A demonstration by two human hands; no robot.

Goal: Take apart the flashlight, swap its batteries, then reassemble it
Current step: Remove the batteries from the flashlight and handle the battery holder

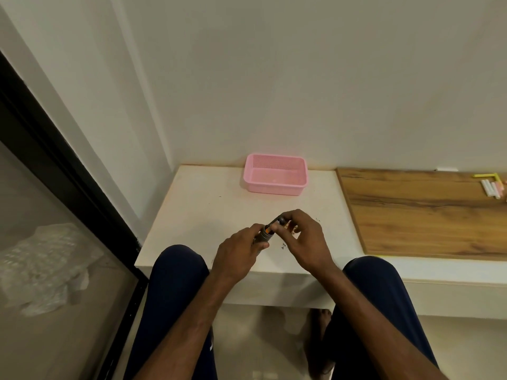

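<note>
A small dark grey flashlight body (265, 233) with an orange mark is held above the white table (208, 209). My left hand (238, 255) grips its lower end. My right hand (303, 238) pinches a slim dark cylinder (277, 221), which looks like a battery or inner part, sticking out of the flashlight's upper end. Most of the flashlight is hidden by my fingers. Small dark bits (283, 245) lie on the table between my hands.
A pink plastic basket (275, 185) stands at the back of the table near the wall. To the right is a wooden board (419, 212) with several chalk sticks (491, 187). A glass door with a black frame (68, 171) is on the left. My knees are under the table's front edge.
</note>
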